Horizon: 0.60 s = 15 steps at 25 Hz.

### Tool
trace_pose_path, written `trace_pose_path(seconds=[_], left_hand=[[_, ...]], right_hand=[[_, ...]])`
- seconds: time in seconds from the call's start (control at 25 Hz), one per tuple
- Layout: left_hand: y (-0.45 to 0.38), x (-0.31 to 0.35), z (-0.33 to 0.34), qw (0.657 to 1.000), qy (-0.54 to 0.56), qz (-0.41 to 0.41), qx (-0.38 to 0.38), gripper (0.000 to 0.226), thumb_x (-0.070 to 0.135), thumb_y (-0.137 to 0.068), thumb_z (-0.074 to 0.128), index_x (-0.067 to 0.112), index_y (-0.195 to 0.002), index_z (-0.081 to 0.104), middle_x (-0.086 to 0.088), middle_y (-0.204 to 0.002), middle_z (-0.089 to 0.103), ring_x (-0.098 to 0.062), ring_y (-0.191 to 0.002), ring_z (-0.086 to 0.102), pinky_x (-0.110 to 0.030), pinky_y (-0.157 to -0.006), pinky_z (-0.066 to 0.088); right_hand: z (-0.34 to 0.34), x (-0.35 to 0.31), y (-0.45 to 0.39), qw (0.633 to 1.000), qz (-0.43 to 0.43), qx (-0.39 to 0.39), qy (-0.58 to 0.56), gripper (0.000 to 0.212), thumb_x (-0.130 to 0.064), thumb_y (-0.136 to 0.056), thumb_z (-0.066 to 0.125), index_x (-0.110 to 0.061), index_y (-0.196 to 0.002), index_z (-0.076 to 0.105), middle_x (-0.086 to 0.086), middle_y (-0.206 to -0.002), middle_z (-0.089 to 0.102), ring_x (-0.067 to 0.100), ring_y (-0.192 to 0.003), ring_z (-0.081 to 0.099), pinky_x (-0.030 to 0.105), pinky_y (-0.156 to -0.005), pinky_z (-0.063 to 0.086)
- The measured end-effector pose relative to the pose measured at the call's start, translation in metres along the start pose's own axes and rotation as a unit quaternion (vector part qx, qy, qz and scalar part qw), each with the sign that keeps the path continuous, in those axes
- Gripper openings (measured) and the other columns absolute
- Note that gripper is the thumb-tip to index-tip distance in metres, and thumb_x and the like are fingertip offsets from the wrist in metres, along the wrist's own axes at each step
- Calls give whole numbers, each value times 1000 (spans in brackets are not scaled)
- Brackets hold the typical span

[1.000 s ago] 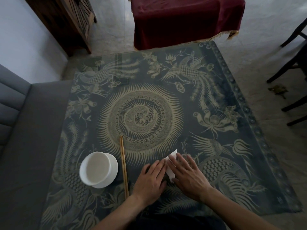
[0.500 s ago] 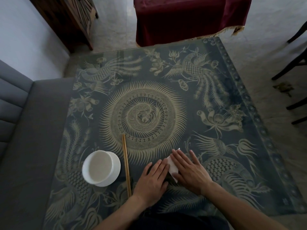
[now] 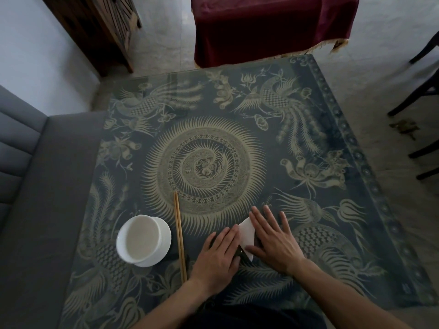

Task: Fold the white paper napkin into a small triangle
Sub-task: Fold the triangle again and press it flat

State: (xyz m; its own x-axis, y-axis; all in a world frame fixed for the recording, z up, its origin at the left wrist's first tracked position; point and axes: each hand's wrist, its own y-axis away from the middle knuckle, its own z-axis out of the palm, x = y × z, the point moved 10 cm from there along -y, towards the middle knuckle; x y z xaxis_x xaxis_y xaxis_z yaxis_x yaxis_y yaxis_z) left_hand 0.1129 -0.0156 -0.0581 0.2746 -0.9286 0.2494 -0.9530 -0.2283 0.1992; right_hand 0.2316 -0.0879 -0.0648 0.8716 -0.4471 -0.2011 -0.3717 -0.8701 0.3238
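**Both palms flat on napkin, pressing the fold**

Nearest the camera: two bare forearms coming in from the bottom edge. Left hand (image 3: 219,255) lies flat, fingers together and extended, not clenched, fingertips touching the near-left edge of the white paper napkin (image 3: 247,231). Right hand (image 3: 273,241) is also flat, fingers spread, palm down over the napkin's right side; it covers most of the paper. Neither hand grasps anything, both just press.

The napkin sits on the patterned table (image 3: 356,210) between the two hands, near the front edge. Only a narrow white wedge shows (looks already folded to a pointed shape, full outline hidden under the right hand). A small dark bit at the napkin's near corner, can't tell what it is.

Handling judgement: paper is very light, thin, soft, holds a crease but tears and slides easily on what looks like a smooth glassy top. Best pinned with one flat palm while the other pinches a free corner or edge, lifting gently, then running fingertips along the fold.

Left of the hands: a pair of wooden chopsticks (image 3: 179,236) lying front to back, then a white bowl (image 3: 142,241) just beside them, apart from the napkin.

Further out: grey sofa (image 3: 35,186) at left, dark red cloth (image 3: 273,27) over furniture beyond the table, dark chair legs (image 3: 422,91) at right.
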Motion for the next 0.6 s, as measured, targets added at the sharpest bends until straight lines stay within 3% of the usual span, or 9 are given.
trace_pose_path(seconds=[0.16, 0.36, 0.48, 0.6], left_hand=[[-24, 11, -8, 1000, 1, 26, -9, 62, 43, -104, 27, 12, -156, 15, -3, -165, 6, -15, -150, 0, -43, -118, 6], [-45, 22, 10, 996, -32, 50, -62, 70, 57, -102, 10, 14, -154, -10, 1, -161, -21, -12, -146, -23, -42, -117, -11], [-39, 17, 14, 998, -30, 36, -52, 71, 59, -102, 8, 14, -154, -9, 1, -162, -17, -12, -147, -21, -42, -117, -11], [-24, 3, 14, 998, -42, 23, -34, 69, 58, -103, 12, 16, -156, 0, 2, -164, -5, -12, -149, -10, -46, -117, -3]], right_hand=[[8, -3, -1, 999, -21, -30, 11, 95, -79, -87, 24, -22, -152, -14, -4, -159, -23, 26, -145, -25, 56, -113, -15], [11, -2, -1, 998, -13, -41, 35, 94, -68, -89, 35, -23, -149, -23, -2, -158, -27, 30, -141, -32, 56, -114, -15], [9, -1, -1, 999, -11, -32, 13, 97, -77, -84, 30, -22, -152, -12, -4, -160, -20, 30, -144, -26, 54, -114, -12], [11, 2, -1, 999, -6, -39, 9, 101, -86, -80, 20, -24, -152, -17, -8, -158, -25, 26, -143, -29, 53, -114, -14]])
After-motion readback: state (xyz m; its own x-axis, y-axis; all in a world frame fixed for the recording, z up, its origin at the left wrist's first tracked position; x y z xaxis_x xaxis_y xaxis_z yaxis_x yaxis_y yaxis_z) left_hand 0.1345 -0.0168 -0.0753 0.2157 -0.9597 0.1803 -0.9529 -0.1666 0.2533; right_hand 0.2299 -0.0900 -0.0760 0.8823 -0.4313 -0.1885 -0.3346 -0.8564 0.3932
